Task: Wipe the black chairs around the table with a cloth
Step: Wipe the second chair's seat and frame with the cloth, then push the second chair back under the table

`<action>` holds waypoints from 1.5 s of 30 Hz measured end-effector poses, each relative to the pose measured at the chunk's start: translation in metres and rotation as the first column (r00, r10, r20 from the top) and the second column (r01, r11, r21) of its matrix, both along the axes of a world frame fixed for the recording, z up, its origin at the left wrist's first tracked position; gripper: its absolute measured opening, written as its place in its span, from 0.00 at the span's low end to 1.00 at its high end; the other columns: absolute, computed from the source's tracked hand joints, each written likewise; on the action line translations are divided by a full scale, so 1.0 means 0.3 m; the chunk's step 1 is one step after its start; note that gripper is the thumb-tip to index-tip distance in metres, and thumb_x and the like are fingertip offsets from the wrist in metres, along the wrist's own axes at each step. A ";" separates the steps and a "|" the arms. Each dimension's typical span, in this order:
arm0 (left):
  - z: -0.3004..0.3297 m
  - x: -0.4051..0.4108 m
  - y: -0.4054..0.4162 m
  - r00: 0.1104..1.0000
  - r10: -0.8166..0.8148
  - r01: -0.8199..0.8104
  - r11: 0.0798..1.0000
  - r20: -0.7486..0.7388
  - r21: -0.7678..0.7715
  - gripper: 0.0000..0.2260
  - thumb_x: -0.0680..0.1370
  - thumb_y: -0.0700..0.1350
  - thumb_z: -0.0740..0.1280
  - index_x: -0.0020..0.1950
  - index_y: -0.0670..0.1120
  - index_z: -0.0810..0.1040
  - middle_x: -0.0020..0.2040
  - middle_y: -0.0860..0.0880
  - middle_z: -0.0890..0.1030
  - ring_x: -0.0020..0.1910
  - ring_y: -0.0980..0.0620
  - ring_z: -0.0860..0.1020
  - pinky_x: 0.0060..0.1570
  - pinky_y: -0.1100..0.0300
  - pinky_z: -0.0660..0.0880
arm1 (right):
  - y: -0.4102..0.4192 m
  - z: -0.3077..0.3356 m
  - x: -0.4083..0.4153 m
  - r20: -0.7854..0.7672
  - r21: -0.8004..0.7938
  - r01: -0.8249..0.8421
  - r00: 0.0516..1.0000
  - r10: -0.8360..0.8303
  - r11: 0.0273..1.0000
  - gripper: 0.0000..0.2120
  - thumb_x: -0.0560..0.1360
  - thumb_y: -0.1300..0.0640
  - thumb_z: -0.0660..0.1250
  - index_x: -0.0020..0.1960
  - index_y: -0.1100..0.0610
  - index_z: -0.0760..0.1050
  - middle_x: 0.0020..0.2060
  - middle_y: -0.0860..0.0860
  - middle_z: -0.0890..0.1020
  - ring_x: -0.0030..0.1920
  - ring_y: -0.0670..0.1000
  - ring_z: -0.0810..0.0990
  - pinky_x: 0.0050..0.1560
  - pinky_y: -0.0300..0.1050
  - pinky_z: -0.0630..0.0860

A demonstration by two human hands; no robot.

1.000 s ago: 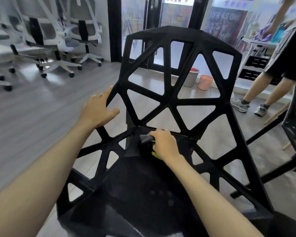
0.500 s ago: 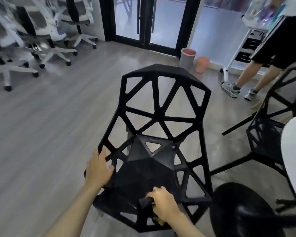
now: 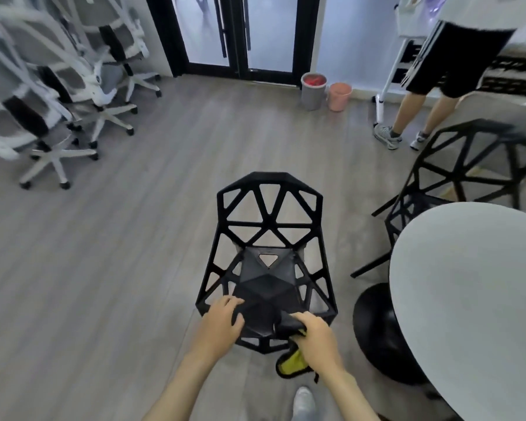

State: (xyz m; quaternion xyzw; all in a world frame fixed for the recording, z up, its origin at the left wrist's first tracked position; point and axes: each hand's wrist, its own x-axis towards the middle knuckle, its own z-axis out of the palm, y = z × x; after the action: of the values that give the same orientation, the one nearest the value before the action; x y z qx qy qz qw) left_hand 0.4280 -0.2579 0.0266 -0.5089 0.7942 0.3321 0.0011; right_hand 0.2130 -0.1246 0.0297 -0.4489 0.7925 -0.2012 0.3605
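- While the left hand (image 3: 222, 322) rests on the front left edge of the black chair (image 3: 268, 262), its fingers lie loosely curled over the seat rim and hold nothing.
- The right hand (image 3: 315, 335) grips a dark cloth (image 3: 290, 360) with a yellow underside; the fingers are curled round it at the seat's front right edge, and the loose yellow end hangs below the rim.
- The chair stands on the grey plank floor (image 3: 119, 253) with its open lattice back turned away from the wearer.
- A white round table (image 3: 468, 299) sits just to the right, over a black base (image 3: 377, 329).
- A second black chair (image 3: 468, 165) stands beyond the table.
- Farther off: two bins (image 3: 325, 92) by the glass doors (image 3: 240, 34), white office chairs (image 3: 58, 86) at far left, and another person's legs (image 3: 422, 95) at upper right.
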 end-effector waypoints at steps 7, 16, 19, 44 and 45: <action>0.157 0.094 -0.062 0.999 0.018 -0.019 0.999 -0.027 -0.029 0.13 0.83 0.49 0.63 0.66 0.54 0.78 0.58 0.63 0.73 0.56 0.58 0.78 0.55 0.58 0.77 | -0.079 0.165 0.053 0.147 -0.085 0.325 0.939 -0.311 0.942 0.15 0.73 0.61 0.75 0.56 0.46 0.84 0.45 0.38 0.84 0.50 0.47 0.82 0.53 0.45 0.78; 0.144 0.242 -0.514 0.977 -0.166 0.158 0.985 -0.132 -0.069 0.11 0.84 0.49 0.63 0.66 0.54 0.78 0.60 0.59 0.76 0.55 0.60 0.76 0.48 0.69 0.68 | -0.368 0.145 0.334 0.076 -0.092 0.560 0.829 -0.555 0.824 0.19 0.75 0.62 0.74 0.46 0.37 0.76 0.42 0.39 0.84 0.47 0.44 0.81 0.52 0.47 0.79; 0.151 0.301 -0.650 0.944 -0.297 0.284 0.954 -0.145 -0.099 0.10 0.84 0.48 0.62 0.65 0.53 0.77 0.60 0.59 0.75 0.55 0.62 0.73 0.47 0.68 0.67 | -0.483 0.164 0.501 0.079 -0.070 0.689 0.725 -0.685 0.721 0.16 0.75 0.63 0.74 0.43 0.41 0.77 0.40 0.42 0.84 0.47 0.50 0.83 0.49 0.51 0.79; 0.264 -0.386 -1.524 0.592 -0.802 0.800 0.597 0.080 0.061 0.16 0.84 0.45 0.62 0.72 0.46 0.74 0.62 0.47 0.77 0.58 0.47 0.77 0.57 0.54 0.76 | -1.189 0.093 0.434 0.329 -0.052 0.983 0.184 -0.926 0.177 0.09 0.74 0.61 0.77 0.48 0.47 0.83 0.38 0.39 0.85 0.44 0.38 0.82 0.43 0.31 0.74; 0.266 -0.445 -1.535 0.570 -0.817 0.815 0.576 0.087 0.068 0.17 0.84 0.46 0.62 0.73 0.47 0.73 0.63 0.46 0.76 0.60 0.46 0.77 0.58 0.53 0.75 | -1.201 0.098 0.418 0.341 -0.039 0.986 0.168 -0.925 0.165 0.10 0.74 0.60 0.77 0.51 0.48 0.83 0.40 0.39 0.85 0.46 0.38 0.82 0.46 0.31 0.75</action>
State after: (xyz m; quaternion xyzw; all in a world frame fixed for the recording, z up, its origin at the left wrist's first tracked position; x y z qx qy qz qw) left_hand 0.2944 -0.7185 0.1066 -0.1030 0.9345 0.2742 0.2023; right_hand 0.3383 -0.4850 0.0590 0.1423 0.8131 -0.5343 0.1822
